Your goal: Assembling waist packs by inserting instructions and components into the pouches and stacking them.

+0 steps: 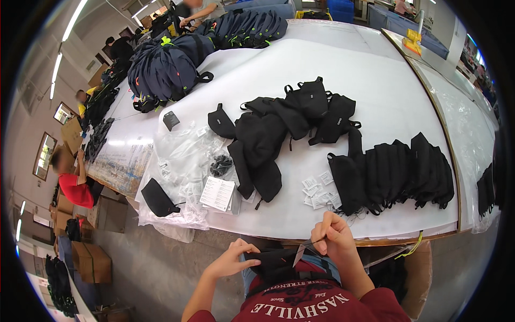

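Observation:
Close to my body, below the table's front edge, my left hand point(233, 260) grips a black zip pouch point(272, 265) by its left end. My right hand point(333, 236) is raised at the pouch's other end, thumb and fingers pinched on a thin dark cord. A small pale hang tag point(299, 255) dangles beside that hand, against the pouch. On the table ahead lie a loose heap of black pouches point(263, 134) and a tight row of more point(394, 174). Small white labels point(316, 190) are scattered left of the row.
Clear plastic bags point(179, 147) hold white labels, with a stack of printed sheets point(217, 193) and a tangle of black cords point(220, 165). Navy backpacks point(166, 70) pile up at the far left. A person in red point(76, 188) works beyond; a cardboard box point(92, 263) stands on the floor.

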The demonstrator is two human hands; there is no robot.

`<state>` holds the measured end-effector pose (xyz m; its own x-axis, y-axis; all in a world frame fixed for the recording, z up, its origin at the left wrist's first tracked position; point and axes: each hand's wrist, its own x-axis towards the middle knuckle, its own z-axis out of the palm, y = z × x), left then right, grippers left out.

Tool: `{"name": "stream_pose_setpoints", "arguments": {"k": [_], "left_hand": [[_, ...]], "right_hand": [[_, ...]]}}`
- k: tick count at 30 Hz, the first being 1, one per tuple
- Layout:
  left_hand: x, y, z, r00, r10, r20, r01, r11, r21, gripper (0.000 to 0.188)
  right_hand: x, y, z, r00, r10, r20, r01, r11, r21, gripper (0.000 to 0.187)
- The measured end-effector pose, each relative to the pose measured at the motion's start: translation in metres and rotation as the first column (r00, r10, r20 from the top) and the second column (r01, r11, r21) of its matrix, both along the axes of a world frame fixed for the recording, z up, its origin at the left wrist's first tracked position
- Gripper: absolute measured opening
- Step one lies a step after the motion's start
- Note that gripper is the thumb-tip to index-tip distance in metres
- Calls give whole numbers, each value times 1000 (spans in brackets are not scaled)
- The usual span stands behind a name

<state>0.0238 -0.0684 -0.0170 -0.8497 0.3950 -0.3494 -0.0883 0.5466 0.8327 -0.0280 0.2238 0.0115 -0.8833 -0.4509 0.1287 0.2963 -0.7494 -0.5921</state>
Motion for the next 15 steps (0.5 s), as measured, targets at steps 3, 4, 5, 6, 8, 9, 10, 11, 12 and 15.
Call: {"name": "stream_pose_setpoints", "arguments": {"k": [3,4,5,6,8,9,10,11,12,15], "left_hand": [[-4,0,3,997,-11,70,10,1000,16,27],[-7,0,4,992,-30,126,26,999,38,24],[-7,1,3,992,-31,125,26,999,39,24],[-8,1,1,998,-33,62,31,999,29,23],[-5,7,3,999,-42,4,42,999,19,23],[-2,13,7,1000,-23,-17,24,997,70,22],[0,18,10,999,-3,-39,7,993,122,22],[-1,20,7,1000,-8,-29,12,992,123,22],[-2,21,3,999,-26,-47,33,986,165,22],[2,25,-4,990,-21,-137,51,975,216,21]], "right_hand": [[-1,2,-2,1000,-21,6,21,1000,3,22],[-2,3,-2,999,-32,4,32,999,9,22],[-4,4,-3,999,-33,3,33,999,10,22],[-6,5,-3,999,-40,13,40,999,-1,22],[-3,9,-3,998,-54,27,55,998,-10,22],[-2,10,-2,996,-82,36,81,997,20,23],[0,11,0,993,-108,43,106,993,50,25],[0,12,-2,992,-114,53,111,992,52,25],[0,13,-3,990,-120,72,117,992,46,25],[8,13,-4,987,-130,90,126,990,58,24]]}}
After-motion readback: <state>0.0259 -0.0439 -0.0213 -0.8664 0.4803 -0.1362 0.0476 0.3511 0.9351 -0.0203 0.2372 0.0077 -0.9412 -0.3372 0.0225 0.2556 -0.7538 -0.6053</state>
